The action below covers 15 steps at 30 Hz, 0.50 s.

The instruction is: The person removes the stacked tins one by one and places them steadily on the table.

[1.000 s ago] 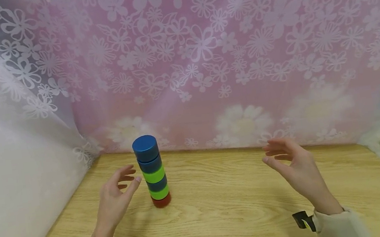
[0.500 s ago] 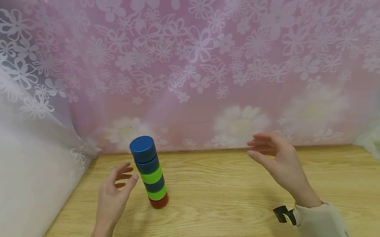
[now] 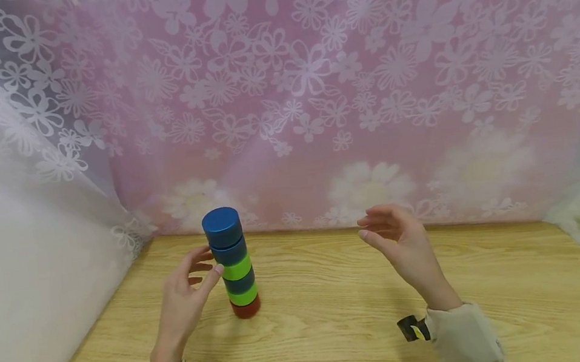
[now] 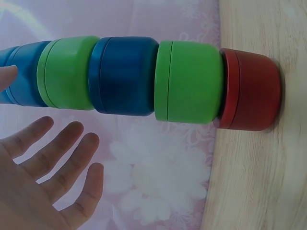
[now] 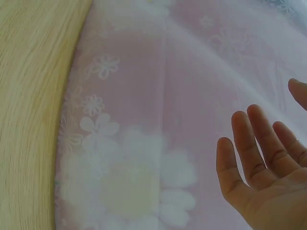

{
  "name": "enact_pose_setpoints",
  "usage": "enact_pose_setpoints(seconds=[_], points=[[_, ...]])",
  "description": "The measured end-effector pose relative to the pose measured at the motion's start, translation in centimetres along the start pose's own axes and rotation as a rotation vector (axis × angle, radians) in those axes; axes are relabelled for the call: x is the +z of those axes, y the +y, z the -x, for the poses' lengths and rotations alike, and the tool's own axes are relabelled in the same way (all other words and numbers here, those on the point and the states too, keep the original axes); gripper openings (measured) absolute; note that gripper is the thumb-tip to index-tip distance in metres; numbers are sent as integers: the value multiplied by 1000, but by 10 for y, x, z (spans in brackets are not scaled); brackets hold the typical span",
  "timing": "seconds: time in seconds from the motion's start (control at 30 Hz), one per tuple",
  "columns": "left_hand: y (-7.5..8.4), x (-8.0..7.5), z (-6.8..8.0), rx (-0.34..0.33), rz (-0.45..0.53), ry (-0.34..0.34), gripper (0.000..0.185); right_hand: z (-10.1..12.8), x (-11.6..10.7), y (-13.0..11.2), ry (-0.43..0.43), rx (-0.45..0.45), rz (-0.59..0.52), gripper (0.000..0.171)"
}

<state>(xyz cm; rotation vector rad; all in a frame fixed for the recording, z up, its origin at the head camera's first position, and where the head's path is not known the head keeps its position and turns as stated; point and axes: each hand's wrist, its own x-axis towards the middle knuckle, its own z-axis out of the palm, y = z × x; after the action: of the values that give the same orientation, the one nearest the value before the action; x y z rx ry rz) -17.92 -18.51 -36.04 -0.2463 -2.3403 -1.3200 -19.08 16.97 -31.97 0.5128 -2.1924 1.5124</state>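
On the wood-grain tabletop (image 3: 330, 322), a tower of lidded canisters (image 3: 237, 273) is flanked by the spread fingers of the left hand (image 3: 183, 299); nothing is held by the right hand (image 3: 405, 254), fingers parted. Apparently hard, slippery and easily toppled, the tower is probably best gripped low.

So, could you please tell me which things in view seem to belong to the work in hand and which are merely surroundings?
Seemingly part of the work:
- stack of red, green and blue cylinders, upright
- left hand, close beside it
- right hand, apart from it, holding nothing

Merely surroundings:
- wooden table underneath
- pink flowered cloth behind
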Motion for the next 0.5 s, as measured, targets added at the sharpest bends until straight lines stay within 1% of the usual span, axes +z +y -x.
enact_pose_setpoints(seconds=[0.2,0.33,0.5], points=[[-1,3,-4,-3,15,-14,46,-4,19,1,-5,8,-59,30],[-1,3,-6,13,4,-14,48,-6,34,1,-12,13,-98,28],[0,4,-6,30,22,-30,49,-10,52,0,-21,10,-136,28]])
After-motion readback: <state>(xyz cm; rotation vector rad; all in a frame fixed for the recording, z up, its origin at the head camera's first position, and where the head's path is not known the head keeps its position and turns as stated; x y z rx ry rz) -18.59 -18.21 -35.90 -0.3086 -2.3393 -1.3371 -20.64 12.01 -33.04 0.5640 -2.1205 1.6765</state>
